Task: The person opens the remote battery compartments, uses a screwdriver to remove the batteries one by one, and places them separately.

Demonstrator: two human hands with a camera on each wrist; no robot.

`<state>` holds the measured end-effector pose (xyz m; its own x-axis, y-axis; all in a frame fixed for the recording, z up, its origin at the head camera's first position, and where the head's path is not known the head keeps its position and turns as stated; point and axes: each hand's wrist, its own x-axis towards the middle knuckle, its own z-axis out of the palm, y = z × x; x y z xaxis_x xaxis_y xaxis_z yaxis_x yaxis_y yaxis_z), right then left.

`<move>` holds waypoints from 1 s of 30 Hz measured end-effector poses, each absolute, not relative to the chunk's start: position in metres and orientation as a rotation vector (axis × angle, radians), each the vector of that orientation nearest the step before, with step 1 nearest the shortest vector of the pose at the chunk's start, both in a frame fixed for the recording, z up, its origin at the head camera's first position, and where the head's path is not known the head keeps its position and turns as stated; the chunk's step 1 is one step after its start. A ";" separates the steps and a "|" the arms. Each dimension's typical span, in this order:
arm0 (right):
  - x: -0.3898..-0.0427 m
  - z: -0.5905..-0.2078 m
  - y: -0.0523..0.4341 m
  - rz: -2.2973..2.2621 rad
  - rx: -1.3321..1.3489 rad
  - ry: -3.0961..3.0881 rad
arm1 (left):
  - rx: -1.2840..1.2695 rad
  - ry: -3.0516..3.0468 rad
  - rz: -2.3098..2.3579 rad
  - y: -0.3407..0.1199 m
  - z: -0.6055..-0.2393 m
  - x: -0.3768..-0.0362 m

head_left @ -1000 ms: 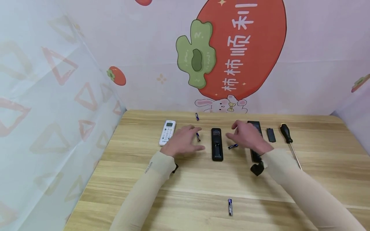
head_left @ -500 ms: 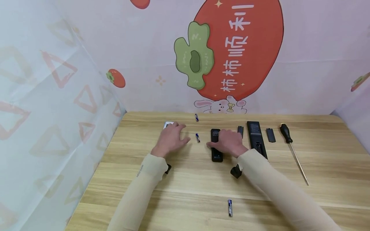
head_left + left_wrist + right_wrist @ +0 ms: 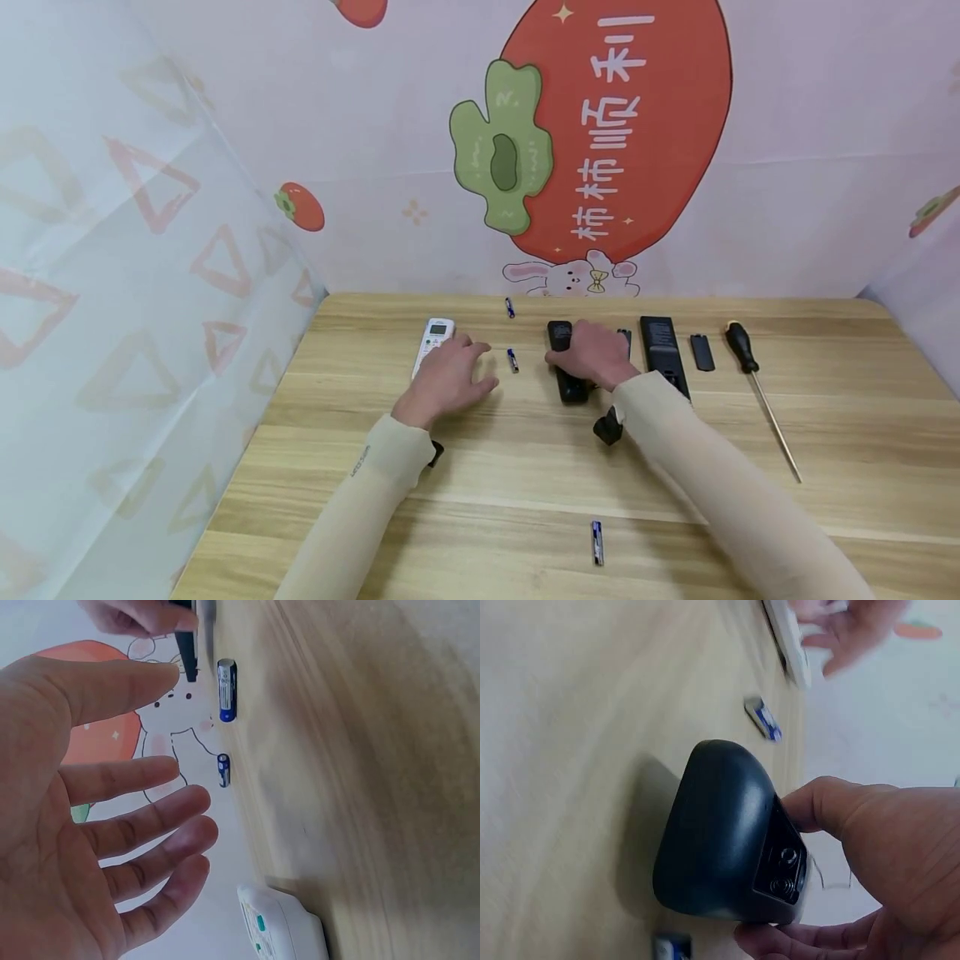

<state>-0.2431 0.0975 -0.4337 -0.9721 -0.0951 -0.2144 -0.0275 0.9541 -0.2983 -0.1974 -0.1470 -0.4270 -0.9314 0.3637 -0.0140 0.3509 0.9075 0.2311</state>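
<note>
My right hand (image 3: 592, 354) grips a small black remote control (image 3: 574, 390) by its sides, thumb on the left. In the right wrist view the remote (image 3: 716, 832) tilts over its shadow on the wood, its bare battery compartment (image 3: 784, 862) showing metal contacts. My left hand (image 3: 447, 379) hovers with fingers spread and holds nothing. It partly covers a white remote control (image 3: 438, 331). Between the hands lies a blue-and-silver battery (image 3: 512, 360). Another battery (image 3: 673, 946) shows at the lower edge of the right wrist view, beside the black remote.
One battery (image 3: 509, 307) lies at the table's back edge, another (image 3: 597, 543) near the front. Right of my right hand are a larger black remote (image 3: 662, 346), two black battery covers, one (image 3: 702, 352) beside it and one (image 3: 626, 335) partly hidden, and a screwdriver (image 3: 742, 346).
My right hand has come left from the battery beside the larger remote, taken hold of the small black remote and shifted it slightly back. My left hand has drawn left and stays spread.
</note>
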 end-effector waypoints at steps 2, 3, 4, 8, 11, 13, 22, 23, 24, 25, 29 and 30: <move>-0.249 -0.433 0.101 -0.453 -0.070 2.888 | 0.570 3.002 0.343 -0.147 -0.427 -0.195; -0.251 -0.432 0.103 -0.457 -0.061 2.895 | 0.572 2.999 0.342 -0.147 -0.426 -0.194; -0.254 -0.432 0.105 -0.464 -0.049 2.900 | 0.575 2.996 0.341 -0.147 -0.426 -0.193; -0.262 -0.429 0.111 -0.523 -0.016 2.922 | 0.589 2.993 0.347 -0.146 -0.425 -0.190; -0.268 -0.428 0.115 -0.558 -0.001 2.930 | 0.602 2.991 0.352 -0.145 -0.424 -0.189; -0.271 -0.427 0.117 -0.552 0.017 2.932 | 0.610 2.992 0.353 -0.144 -0.423 -0.188; -0.279 -0.431 0.124 -0.487 0.068 2.903 | 0.612 2.988 0.342 -0.143 -0.422 -0.189; -0.279 -0.432 0.125 -0.486 0.068 2.907 | 0.613 2.990 0.340 -0.143 -0.422 -0.189; -0.280 -0.432 0.125 -0.487 0.069 2.911 | 0.615 2.990 0.339 -0.143 -0.422 -0.189; -0.280 -0.433 0.125 -0.489 0.071 2.913 | 0.617 2.988 0.340 -0.143 -0.422 -0.189; -0.280 -0.436 0.124 -0.480 0.093 2.918 | 0.625 2.981 0.333 -0.142 -0.422 -0.189; -0.280 -0.436 0.124 -0.477 0.093 2.916 | 0.624 2.978 0.330 -0.142 -0.422 -0.189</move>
<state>-0.2803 0.1241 -0.4365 -0.9809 0.0315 -0.1918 0.0910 0.9464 -0.3098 -0.1887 -0.1421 -0.4223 -0.9137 0.4050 -0.0345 0.3876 0.8936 0.2262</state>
